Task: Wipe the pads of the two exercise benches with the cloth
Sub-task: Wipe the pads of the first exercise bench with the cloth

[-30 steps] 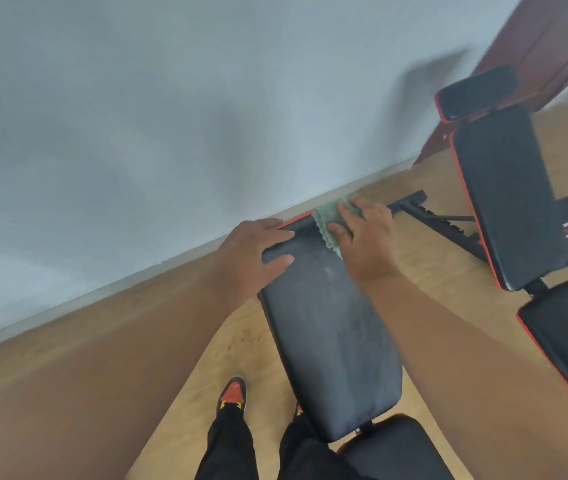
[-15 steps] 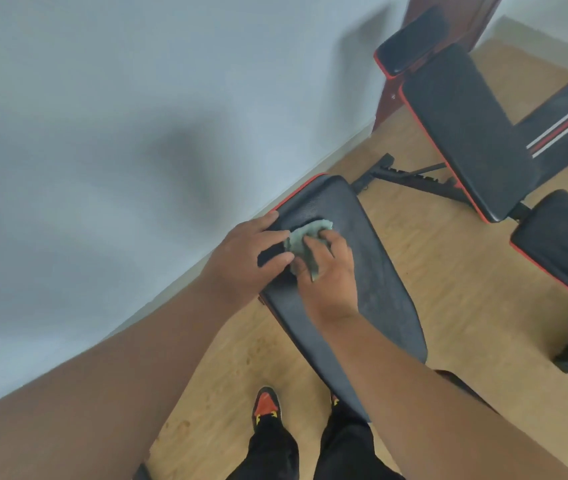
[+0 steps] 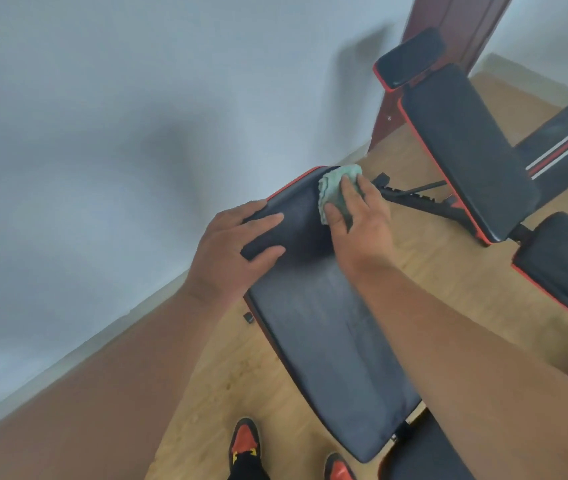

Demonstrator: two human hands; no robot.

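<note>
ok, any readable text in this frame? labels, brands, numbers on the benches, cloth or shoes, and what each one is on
None: no text can be read anywhere in the head view.
Near bench pad: plain black with red piping, no print visible.
Far bench pad: no print visible.
Pad with red and white stripes: stripes only, no lettering.
Cloth under the right hand: no tag showing.
Shoes: red and black, any marking too blurred to tell.

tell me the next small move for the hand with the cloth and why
Probably draw the right hand back toward the body, dragging the green cloth down the near bench pad. The cloth sits at the pad's far end, and the left hand already steadies the pad's edge.
</note>
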